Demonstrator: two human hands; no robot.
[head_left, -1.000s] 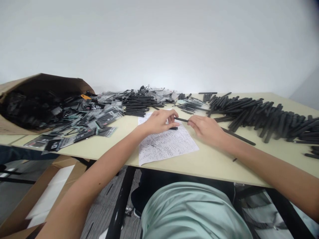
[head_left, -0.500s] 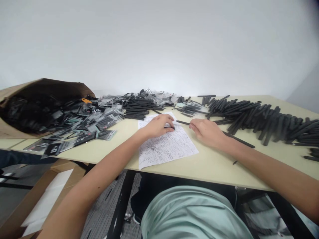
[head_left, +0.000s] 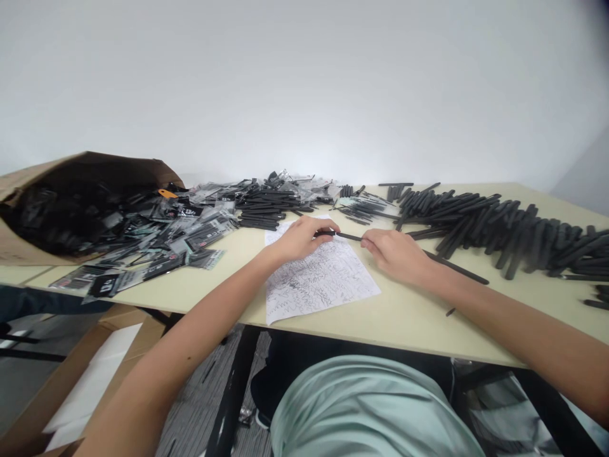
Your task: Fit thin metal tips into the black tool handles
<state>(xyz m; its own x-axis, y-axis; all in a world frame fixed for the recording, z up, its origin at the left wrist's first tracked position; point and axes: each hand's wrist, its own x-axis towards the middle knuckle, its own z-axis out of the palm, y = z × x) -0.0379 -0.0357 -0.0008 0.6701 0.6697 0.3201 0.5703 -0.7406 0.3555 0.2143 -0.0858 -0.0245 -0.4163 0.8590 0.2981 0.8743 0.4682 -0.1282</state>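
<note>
Across the whole of your worktop (head_left: 404, 317), black pens and plastic packaging are spread from the left end to the right. At the left end a big carton (head_left: 14, 246) lies on its side, its mouth towards the middle, full of dark packets that spill out of it. Below that end, on the floor, an open box (head_left: 61, 376) holds a white sheet (head_left: 95, 381). A long heap of pens (head_left: 514, 235) runs from near the far edge to the right end, loose and in no container. Many clear packets (head_left: 209, 222) lie between the carton and the middle; what each contains is too small to tell. Reaching almost to the near edge, your paper (head_left: 323, 285) is already thick with scribbles.

Over its far right part, your left hand (head_left: 304, 236) pinches a short dark piece (head_left: 325, 233), perhaps a cap, between the fingers. Just right of the paper, the fingers of your right hand (head_left: 392, 251) pinch a slim black pen (head_left: 349, 237), its tip pointing at that piece. You seem midway with this one: they lie nearly end to end, but whether they touch I cannot tell.
</note>
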